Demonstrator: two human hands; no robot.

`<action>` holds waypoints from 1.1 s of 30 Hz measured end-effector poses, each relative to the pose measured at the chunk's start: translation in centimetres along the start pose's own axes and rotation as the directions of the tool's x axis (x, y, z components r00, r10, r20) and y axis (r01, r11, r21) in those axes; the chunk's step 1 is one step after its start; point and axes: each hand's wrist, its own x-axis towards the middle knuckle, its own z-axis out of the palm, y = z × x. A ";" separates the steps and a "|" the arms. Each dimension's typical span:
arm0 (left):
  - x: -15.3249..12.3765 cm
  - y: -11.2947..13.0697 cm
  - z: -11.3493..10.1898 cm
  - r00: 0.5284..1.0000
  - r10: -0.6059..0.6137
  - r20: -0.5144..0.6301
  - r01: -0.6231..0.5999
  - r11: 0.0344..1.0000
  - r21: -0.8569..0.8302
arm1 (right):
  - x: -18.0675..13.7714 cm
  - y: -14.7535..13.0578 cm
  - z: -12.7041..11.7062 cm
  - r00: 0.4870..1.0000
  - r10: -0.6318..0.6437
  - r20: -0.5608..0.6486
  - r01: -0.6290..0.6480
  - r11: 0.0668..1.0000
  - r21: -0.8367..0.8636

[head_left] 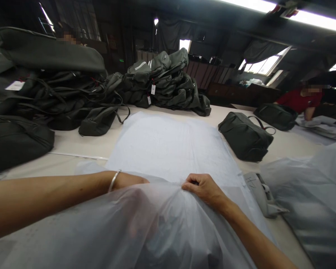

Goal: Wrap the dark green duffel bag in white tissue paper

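Right hand has a closed grip, pinching a gathered fold of the clear plastic bag at its mouth, near centre. Left hand goes into the bag, fingers hidden behind the cloudy film, so I cannot tell whether its grip is open or closed; a metal bangle sits on that wrist. Something dark shows through the plastic low in the near foreground, under both forearms; it looks like a bag already inside or going in, but the film blurs it too much to be sure. The far part of the plastic lies flat and empty on the counter, stretching away from the hands. Judgement: bagging is partly done, with the dark item at the mouth end, the length of the plastic not yet filled and the mouth not closed. One dark green duffel bag sits loose on the counter to the right, unbagged. Far left and far centre hold a heap of dark bags with hang tags, also unbagged. More crumpled plastic lies near right. A person in a red top works at far right with another dark bag.
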 end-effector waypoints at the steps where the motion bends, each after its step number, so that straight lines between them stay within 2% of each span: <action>1: -0.8 0.3 -0.8 0.996 -0.074 0.059 0.078 0.994 -0.071 | 0.1 0.1 0.0 1.000 0.007 0.007 -0.007 1.000 -0.004; 3: -2.8 1.1 -2.4 0.969 -0.198 0.149 0.221 0.963 -0.158 | 0.3 0.3 -0.1 1.000 0.016 0.025 -0.016 1.000 -0.008; 4: -4.1 1.5 -3.1 0.960 -0.233 0.156 0.255 0.956 -0.145 | 0.4 0.3 -0.2 0.999 0.018 0.034 -0.018 1.000 -0.007; 8: -9.7 1.9 -4.3 0.920 -0.370 0.127 0.358 0.928 0.107 | 0.7 0.7 -0.3 0.997 0.031 0.077 -0.031 0.999 0.005; 10: -12.2 1.0 -4.2 0.887 -0.461 0.032 0.450 0.878 0.164 | 0.9 0.8 -0.4 0.993 0.040 0.107 -0.042 0.999 0.016; 12: -13.8 -0.3 -4.2 0.861 -0.491 -0.133 0.509 0.835 0.210 | 1.1 0.9 -0.5 0.989 0.050 0.141 -0.055 0.998 0.031; 15: -14.1 -2.3 -5.3 0.856 -0.415 -0.307 0.506 0.795 0.334 | 1.4 1.0 -0.6 0.979 0.072 0.189 -0.083 0.995 0.047; 18: -13.1 -3.5 -7.1 0.888 -0.248 -0.386 0.435 0.726 0.533 | 1.9 1.1 -0.7 0.974 0.073 0.216 -0.081 0.996 0.029; 20: -13.0 -3.4 -7.7 0.890 -0.141 -0.433 0.421 0.615 0.667 | 2.2 1.2 -0.9 0.973 0.063 0.221 -0.068 0.998 0.017; 21: -13.1 -3.0 -7.4 0.873 -0.057 -0.485 0.439 0.525 0.729 | 2.3 1.3 -1.0 0.973 0.061 0.225 -0.065 0.998 0.013; 23: -13.2 -1.9 -5.4 0.790 0.219 -0.573 0.507 0.293 0.811 | 2.5 1.5 -1.3 0.969 0.066 0.236 -0.070 0.997 0.009; 24: -13.0 -1.1 -3.7 0.736 0.390 -0.553 0.524 0.188 0.831 | 2.5 1.6 -1.5 0.967 0.068 0.244 -0.072 0.997 0.008; 25: -12.5 -0.4 -1.5 0.684 0.546 -0.484 0.516 0.108 0.850 | 2.5 1.7 -1.5 0.966 0.069 0.250 -0.073 0.997 0.007; 26: -11.5 0.3 1.1 0.664 0.639 -0.388 0.466 0.052 0.883 | 2.5 1.7 -1.5 0.965 0.070 0.253 -0.074 0.997 0.007; 27: -10.1 0.8 3.8 0.630 0.729 -0.269 0.360 0.033 0.933 | 2.4 1.8 -1.4 0.965 0.071 0.251 -0.075 0.997 0.007; 28: -8.2 1.1 6.6 0.615 0.763 -0.200 0.259 0.044 0.965 | 2.4 1.7 -1.3 0.967 0.072 0.243 -0.075 0.997 0.005; 30: -3.6 0.9 11.6 0.652 0.757 -0.052 0.042 0.032 0.999 | 2.5 1.4 -0.8 0.974 0.073 0.215 -0.073 0.997 -0.010; 31: -1.1 0.4 13.3 0.680 0.732 -0.032 -0.012 0.054 0.998 | 2.6 1.2 -0.7 0.978 0.073 0.195 -0.069 0.997 -0.028; 33: 3.4 -1.0 15.2 0.761 0.642 -0.094 0.001 0.144 0.990 | 2.6 0.4 -1.1 0.989 0.059 0.134 -0.048 0.995 -0.083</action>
